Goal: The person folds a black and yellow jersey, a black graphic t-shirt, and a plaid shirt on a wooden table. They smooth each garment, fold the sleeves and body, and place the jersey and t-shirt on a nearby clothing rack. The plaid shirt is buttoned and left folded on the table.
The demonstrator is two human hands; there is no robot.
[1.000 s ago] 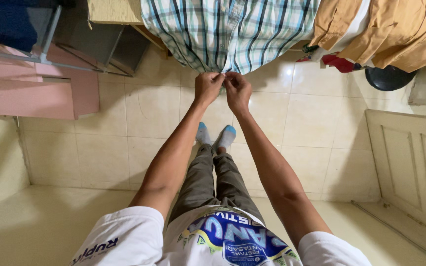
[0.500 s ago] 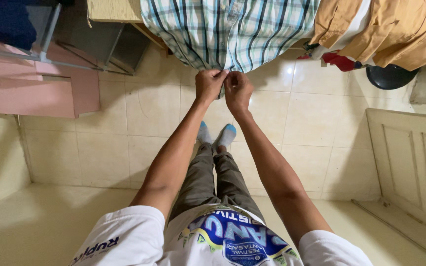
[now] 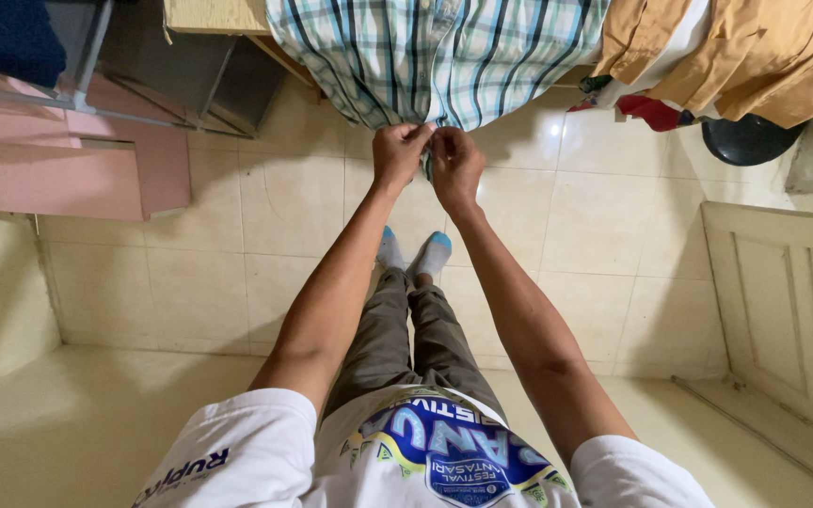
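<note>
both hands, left hand (image 3: 399, 150) and right hand (image 3: 455, 165), pinch-grip closed on the plaid shirt (image 3: 435, 56) front edges: keep them aligned and taut.

Floor: glossy cream tiles (image 3: 275, 216) catch a bright glare spot near the top.
Left: a pink cabinet (image 3: 68, 169) beside a grey metal frame (image 3: 87, 56).
Right: a cream panelled door (image 3: 792, 301).
Top right: a black bowl (image 3: 745, 141) sits near tan garments (image 3: 755, 47).
</note>
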